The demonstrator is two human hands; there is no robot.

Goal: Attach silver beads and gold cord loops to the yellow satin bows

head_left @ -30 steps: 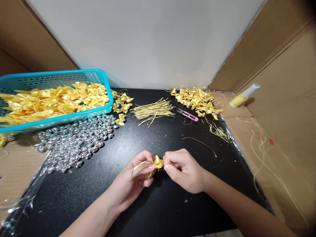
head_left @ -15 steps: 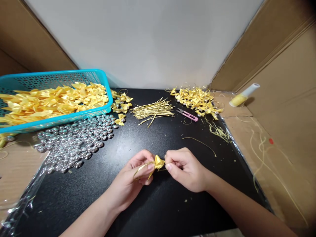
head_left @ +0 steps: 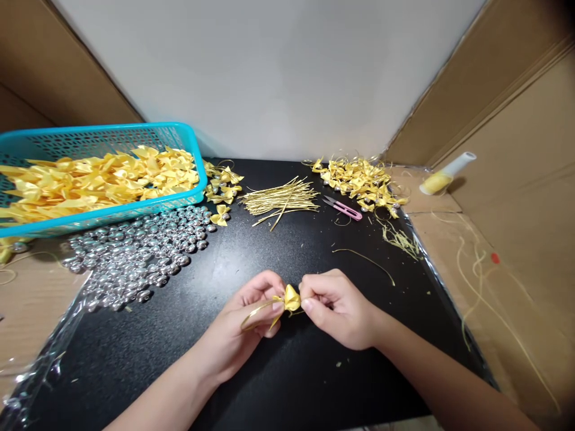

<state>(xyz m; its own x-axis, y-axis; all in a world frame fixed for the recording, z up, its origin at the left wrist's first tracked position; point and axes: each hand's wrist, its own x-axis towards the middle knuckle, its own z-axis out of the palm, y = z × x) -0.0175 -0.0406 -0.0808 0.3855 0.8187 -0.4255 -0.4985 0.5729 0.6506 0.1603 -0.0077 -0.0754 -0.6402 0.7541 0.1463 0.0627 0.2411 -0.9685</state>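
My left hand [head_left: 256, 308] pinches a small yellow ribbon bow [head_left: 291, 298] between thumb and fingers, low over the black tabletop. A gold cord loop [head_left: 258, 311] curves back from the bow across my left thumb. Close on the bow's right side, my right hand [head_left: 335, 306] is closed, thumb pressed against the curled forefinger. A thin strand runs between the bow and those fingertips, though its end is hidden inside the fingers. Beyond my hands lies a pile of cut gold cords [head_left: 281, 200].
A turquoise basket [head_left: 197, 161] of yellow bows stands at left, with silver bells or beads [head_left: 144, 257] before it. Pink thread snips [head_left: 344, 208] lie beside finished-looking bows [head_left: 359, 179]. One loose cord [head_left: 368, 261] rests nearer. A thread spool [head_left: 442, 176] stands on cardboard at right.
The bow has turned slightly in my left fingers and shows more of its front loop. My right hand stays nearly in place. The whole view has shifted very slightly.
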